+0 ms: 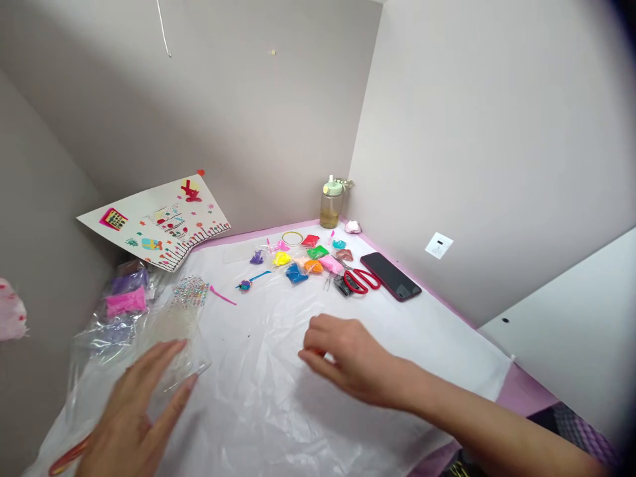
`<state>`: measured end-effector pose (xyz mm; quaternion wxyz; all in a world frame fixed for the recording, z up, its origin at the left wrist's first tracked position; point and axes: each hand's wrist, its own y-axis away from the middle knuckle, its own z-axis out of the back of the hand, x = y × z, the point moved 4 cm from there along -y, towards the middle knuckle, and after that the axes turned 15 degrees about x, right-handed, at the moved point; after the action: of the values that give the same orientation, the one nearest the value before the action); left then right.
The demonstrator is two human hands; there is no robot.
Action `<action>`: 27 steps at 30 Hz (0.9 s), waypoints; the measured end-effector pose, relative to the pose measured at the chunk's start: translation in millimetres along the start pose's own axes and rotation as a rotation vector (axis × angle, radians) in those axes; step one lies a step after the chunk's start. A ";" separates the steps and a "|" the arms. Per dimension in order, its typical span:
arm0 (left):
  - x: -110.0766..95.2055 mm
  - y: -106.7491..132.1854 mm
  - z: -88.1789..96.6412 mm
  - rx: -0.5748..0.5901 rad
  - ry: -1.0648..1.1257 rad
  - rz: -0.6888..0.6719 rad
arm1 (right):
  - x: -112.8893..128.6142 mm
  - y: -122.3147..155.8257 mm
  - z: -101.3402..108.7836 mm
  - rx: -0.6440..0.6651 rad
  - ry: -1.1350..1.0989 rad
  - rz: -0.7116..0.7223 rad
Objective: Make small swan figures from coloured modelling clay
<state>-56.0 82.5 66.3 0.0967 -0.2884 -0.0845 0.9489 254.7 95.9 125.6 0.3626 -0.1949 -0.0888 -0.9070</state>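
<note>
A clear plastic bag (173,326) is laid at the left of the white covering (268,411), near the left hand (134,404), whose thumb and fingers are held apart. The right hand (345,358) is held with fingers curled; whether anything is clasped cannot be told. Beyond, coloured packets (314,266) and red-handled scissors (366,281) are spread.

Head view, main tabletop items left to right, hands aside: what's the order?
Magenta packet → gem cluster → pink strip → purple packet → yellow packet → green packet → red-handled scissors → phone
</note>
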 end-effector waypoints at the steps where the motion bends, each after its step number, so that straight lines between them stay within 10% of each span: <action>1: -8.9 2.7 -11.8 0.038 -0.004 -0.004 | 6.1 -3.5 -15.4 0.058 0.091 0.045; 6: -43.0 13.6 -44.0 0.078 -0.098 -0.123 | 17.6 -27.8 -72.5 0.180 0.301 0.272; 12: -54.9 21.2 -43.1 0.046 -0.148 -0.237 | -11.4 -63.4 -69.2 0.153 0.320 0.153; 18: -59.3 25.1 -39.6 0.038 -0.085 -0.200 | 25.2 -8.8 -80.5 0.274 0.166 0.389; 23: -89.1 41.9 -79.4 0.096 -0.112 -0.257 | 1.0 31.3 -47.8 0.068 0.100 -0.003; 27: -113.4 53.6 -131.9 0.130 -0.267 -0.467 | -27.8 50.5 -61.4 0.063 0.203 -0.145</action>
<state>103.5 18.2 6.8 0.3190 -0.1266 -0.0997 0.9339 290.3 58.2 59.2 0.3091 -0.0839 -0.0940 -0.9427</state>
